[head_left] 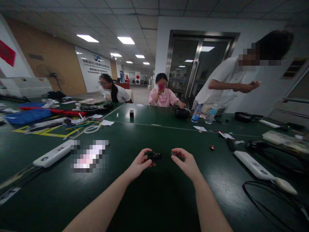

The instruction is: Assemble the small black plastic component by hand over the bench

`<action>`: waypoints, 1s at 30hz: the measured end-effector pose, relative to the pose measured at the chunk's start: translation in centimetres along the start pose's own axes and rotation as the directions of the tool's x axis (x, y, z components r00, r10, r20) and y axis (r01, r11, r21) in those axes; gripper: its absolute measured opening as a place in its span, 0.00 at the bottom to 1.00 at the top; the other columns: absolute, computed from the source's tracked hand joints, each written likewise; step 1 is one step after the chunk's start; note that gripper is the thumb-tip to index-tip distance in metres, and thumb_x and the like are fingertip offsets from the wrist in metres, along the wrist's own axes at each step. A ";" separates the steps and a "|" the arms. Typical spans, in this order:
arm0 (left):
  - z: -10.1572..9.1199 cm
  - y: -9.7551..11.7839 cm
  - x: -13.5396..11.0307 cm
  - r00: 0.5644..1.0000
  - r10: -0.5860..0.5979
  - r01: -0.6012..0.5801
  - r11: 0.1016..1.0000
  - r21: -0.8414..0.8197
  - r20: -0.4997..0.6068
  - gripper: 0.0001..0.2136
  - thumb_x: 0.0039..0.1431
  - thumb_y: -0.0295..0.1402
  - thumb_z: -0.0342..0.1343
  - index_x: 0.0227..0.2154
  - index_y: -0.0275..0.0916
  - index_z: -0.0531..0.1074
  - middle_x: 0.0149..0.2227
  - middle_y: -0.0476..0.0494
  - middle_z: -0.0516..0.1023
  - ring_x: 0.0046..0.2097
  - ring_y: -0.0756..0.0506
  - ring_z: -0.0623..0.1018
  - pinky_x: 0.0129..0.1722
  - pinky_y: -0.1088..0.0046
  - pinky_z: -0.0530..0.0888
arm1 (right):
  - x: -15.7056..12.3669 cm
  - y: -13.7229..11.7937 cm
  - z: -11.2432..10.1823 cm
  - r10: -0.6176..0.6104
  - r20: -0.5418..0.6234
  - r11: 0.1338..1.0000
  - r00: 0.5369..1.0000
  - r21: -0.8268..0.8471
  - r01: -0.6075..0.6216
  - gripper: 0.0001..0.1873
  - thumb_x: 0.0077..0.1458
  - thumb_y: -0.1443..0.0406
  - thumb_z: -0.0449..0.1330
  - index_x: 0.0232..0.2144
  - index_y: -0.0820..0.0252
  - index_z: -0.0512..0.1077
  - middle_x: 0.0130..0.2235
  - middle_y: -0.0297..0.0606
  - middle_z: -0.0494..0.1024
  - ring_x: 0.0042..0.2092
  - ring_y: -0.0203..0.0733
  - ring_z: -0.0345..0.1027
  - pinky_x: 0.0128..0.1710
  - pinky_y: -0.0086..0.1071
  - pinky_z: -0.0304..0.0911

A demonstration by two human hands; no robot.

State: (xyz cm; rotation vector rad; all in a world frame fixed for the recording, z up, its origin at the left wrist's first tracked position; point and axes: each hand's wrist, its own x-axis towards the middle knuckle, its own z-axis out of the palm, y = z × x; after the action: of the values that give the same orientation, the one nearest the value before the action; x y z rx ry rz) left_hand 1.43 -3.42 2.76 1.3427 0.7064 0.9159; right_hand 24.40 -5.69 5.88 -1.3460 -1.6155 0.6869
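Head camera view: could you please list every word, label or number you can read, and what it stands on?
Nothing is legible.
Wall board: dark characters under a logo, too blurred.
White bar: two dark marks, too small.
Water bottles: labels too small.
Black part in left hand, dark bit in right hand: no marking visible.

- A large open-plan assembly workshop on a factory floor.
- Long green worktables point(154, 135) carry yellow marking tape point(48, 130), blue parts trays point(26, 116), cables point(265, 193) and small components.
- Fluorescent ceiling panels point(125, 40), a company wall sign point(93, 67) and steel double doors point(193, 67) surround seated co-workers point(164, 95).
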 end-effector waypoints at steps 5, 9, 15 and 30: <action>0.0 -0.3 0.1 1.000 0.010 -0.010 1.000 -0.002 0.003 0.20 0.53 0.33 0.53 0.48 0.42 0.55 0.40 0.40 0.73 0.40 0.44 0.75 0.42 0.64 0.66 | 0.1 0.3 0.2 -0.014 0.022 1.000 1.000 -0.016 0.015 0.13 0.46 0.61 0.59 0.36 0.57 0.71 0.37 0.36 0.74 0.41 0.41 0.67 0.44 0.40 0.60; 0.1 -0.1 0.1 1.000 0.005 -0.005 1.000 -0.008 0.010 0.20 0.53 0.33 0.54 0.48 0.41 0.55 0.39 0.40 0.74 0.40 0.44 0.75 0.42 0.64 0.66 | 0.1 0.2 0.6 -0.010 0.026 0.999 1.000 -0.035 0.011 0.12 0.46 0.61 0.60 0.35 0.56 0.71 0.35 0.34 0.74 0.39 0.41 0.66 0.44 0.40 0.59; 0.3 0.0 0.0 0.999 0.006 -0.006 1.000 0.009 0.036 0.19 0.53 0.33 0.54 0.47 0.41 0.56 0.40 0.41 0.74 0.40 0.44 0.75 0.42 0.63 0.67 | -0.1 -0.3 2.1 0.002 0.079 1.000 0.997 0.017 -0.003 0.11 0.46 0.61 0.60 0.35 0.56 0.71 0.34 0.34 0.74 0.38 0.40 0.67 0.42 0.39 0.60; 0.3 -1.0 0.5 0.997 0.047 -0.047 0.999 -0.003 0.068 0.16 0.52 0.30 0.53 0.44 0.39 0.58 0.37 0.45 0.73 0.38 0.47 0.75 0.43 0.63 0.68 | -0.8 -1.0 4.6 -0.107 0.166 0.994 0.980 0.011 0.106 0.08 0.47 0.64 0.60 0.33 0.52 0.72 0.43 0.35 0.71 0.47 0.43 0.64 0.49 0.42 0.58</action>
State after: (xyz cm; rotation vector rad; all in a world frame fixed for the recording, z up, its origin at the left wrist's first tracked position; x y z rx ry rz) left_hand 2.05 -3.12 1.86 1.3883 0.6243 0.9038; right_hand 19.82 -6.16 4.43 -1.2174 -1.8050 0.7516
